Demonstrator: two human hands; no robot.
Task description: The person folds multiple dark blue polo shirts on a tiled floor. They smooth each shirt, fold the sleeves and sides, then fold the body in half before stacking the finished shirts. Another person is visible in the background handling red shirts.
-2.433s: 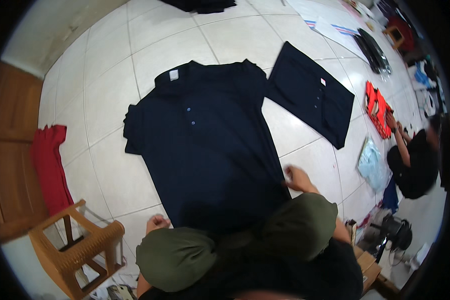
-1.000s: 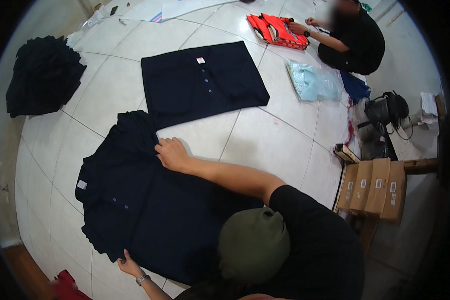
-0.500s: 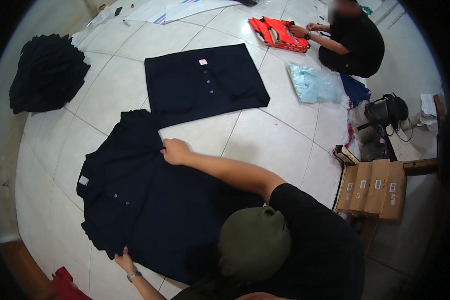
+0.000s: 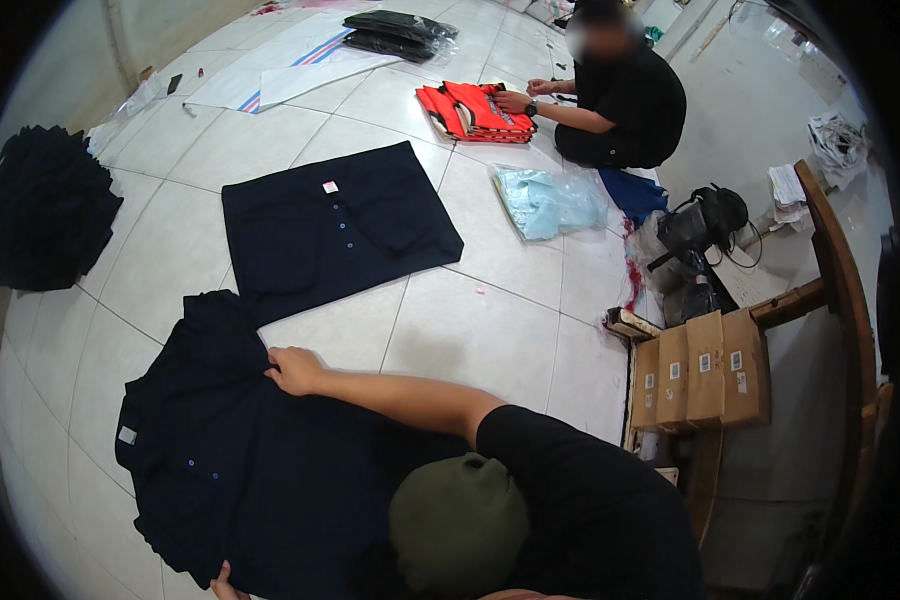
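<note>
A dark navy polo shirt [image 4: 270, 490] lies spread on the floor, its collar toward the left and two buttons showing. My right hand [image 4: 295, 371] pinches a bit of its cloth near the sleeve on the far side. At the near side, my left hand [image 4: 226, 582] holds the shirt's edge, partly cut off by the picture's lower rim. Beyond the shirt, and touching its far sleeve, is a second navy shirt [image 4: 380, 210] folded into a wide rectangle, buttons and a label facing up. A rounded olive-green cloth shape [image 4: 458, 525] hides part of the spread shirt.
A heap of dark garments [image 4: 45, 210] stands at the left wall. A co-worker [image 4: 630, 100] crouches at the far right over orange garments [image 4: 477, 112]. Bagged light-blue clothing [image 4: 545, 202], a black backpack [image 4: 705, 222], cardboard boxes [image 4: 705, 375] and a wooden rail [image 4: 840, 300] line the right.
The view has shifted, so the floor and the clothes sit further left and lower. Both hands stay at the same spots on the shirt. More dark plastic-wrapped packs show at the back.
</note>
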